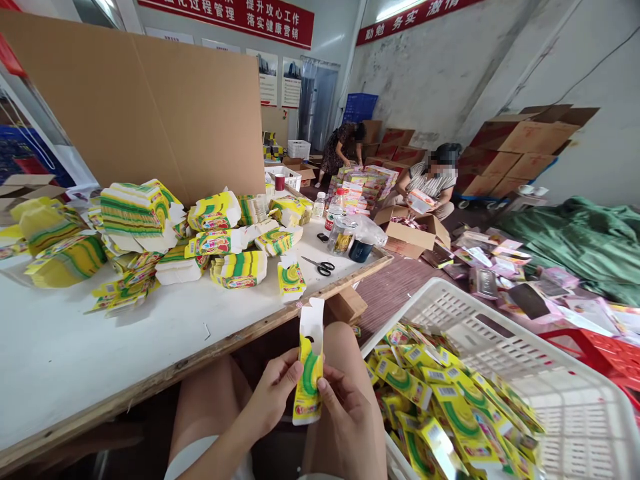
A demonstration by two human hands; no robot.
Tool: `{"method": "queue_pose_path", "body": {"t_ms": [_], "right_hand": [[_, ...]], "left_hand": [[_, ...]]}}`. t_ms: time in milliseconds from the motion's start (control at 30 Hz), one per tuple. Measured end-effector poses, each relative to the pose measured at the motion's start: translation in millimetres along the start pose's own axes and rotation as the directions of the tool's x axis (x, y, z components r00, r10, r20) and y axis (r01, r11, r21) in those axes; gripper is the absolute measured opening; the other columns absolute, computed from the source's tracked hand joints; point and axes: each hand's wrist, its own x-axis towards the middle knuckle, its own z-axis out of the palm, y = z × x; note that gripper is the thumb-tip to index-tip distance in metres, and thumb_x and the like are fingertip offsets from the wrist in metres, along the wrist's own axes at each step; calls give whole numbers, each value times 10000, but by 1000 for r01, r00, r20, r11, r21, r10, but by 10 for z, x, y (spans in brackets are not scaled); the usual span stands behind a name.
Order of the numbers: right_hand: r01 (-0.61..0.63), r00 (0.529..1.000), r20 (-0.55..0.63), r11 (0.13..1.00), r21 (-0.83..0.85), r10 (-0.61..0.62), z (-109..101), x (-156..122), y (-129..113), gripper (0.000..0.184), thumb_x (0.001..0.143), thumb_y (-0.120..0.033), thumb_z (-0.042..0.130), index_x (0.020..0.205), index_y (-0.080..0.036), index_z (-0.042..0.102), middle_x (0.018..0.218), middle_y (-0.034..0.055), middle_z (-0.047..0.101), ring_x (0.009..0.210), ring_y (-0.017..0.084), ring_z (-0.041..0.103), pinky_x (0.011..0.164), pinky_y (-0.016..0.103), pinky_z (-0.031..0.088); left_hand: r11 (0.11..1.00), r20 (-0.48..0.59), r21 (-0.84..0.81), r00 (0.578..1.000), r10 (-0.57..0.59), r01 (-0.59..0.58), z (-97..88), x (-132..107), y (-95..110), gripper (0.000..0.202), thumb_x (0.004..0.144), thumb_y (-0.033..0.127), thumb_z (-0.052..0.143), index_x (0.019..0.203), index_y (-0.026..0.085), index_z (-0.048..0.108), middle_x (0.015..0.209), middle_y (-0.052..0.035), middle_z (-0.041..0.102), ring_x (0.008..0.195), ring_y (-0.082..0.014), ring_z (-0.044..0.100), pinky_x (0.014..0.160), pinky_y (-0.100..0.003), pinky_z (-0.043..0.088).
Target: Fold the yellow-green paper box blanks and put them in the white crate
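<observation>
Above my lap, a small yellow and green carton (310, 377) stands upright between my two hands, its white top flaps raised and unfolded. My left hand (273, 390) grips its left edge with thumb and fingers. My right hand (345, 407) pinches the right edge, thumb on the front face. Close beyond it, a similar carton (291, 279) lies on the white table (165, 347). Stacks of flattened yellow and green cartons (140, 213) cover the table's far side. To my right, a white plastic basket (575, 400) contains many yellow cartons (450, 400).
Black scissors (323, 267), a red-capped bottle (336, 210), a clear jar (341, 237) and a dark mug (361, 249) are near the table's right end. A large cardboard sheet (140, 107) rises behind the stacks. Two people work beyond, among boxes. Pink boxes (530, 293) litter the floor.
</observation>
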Motion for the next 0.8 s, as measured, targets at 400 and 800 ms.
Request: {"method": "queue_pose_path", "body": {"t_ms": [400,800], "right_hand": [[277,961,52,929,-247,-272,-52,41,-153,400,819,-408,747,1165,-227,665,1063,102,761,849,261,737,704,332,605],[340,939,170,887,-311,-300,-262,124,-216,229,910,-419,648,976,-230,758,933,68,740,824,227,677,745,302,538]], "left_hand": [[960,-40,272,996,81,-67,-30,-59,51,645,916,388,642,1449,240,311,1115,-105,713,990,-236,678,869,-352,521],[981,150,83,971,-186,175,-20,-117,182,652,749,338,828,1277,252,456,933,-40,715,731,-169,678,654,-250,495]]}}
